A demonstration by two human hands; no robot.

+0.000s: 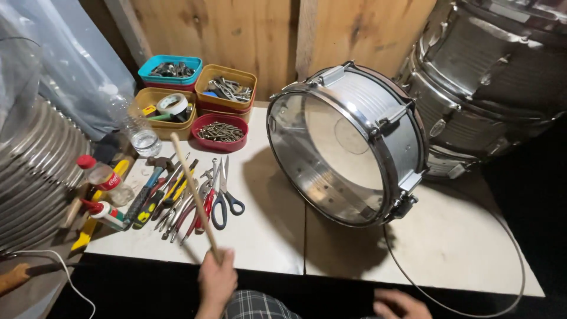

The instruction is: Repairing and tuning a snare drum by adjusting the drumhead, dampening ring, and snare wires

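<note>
Bright tabletop; dark edges; glare on drum (348,142); wide-angle bending.

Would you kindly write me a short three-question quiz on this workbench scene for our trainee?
1. True or false: the left hand holds a wooden stick.
2. How does the drum sit? A) flat on its skin B) tilted on its rim C) hanging
3. What fills the red bowl?

Key: 1 true. 2 B, with the clear skin facing the camera. 3 Screws or nails; too small to tell which.
</note>
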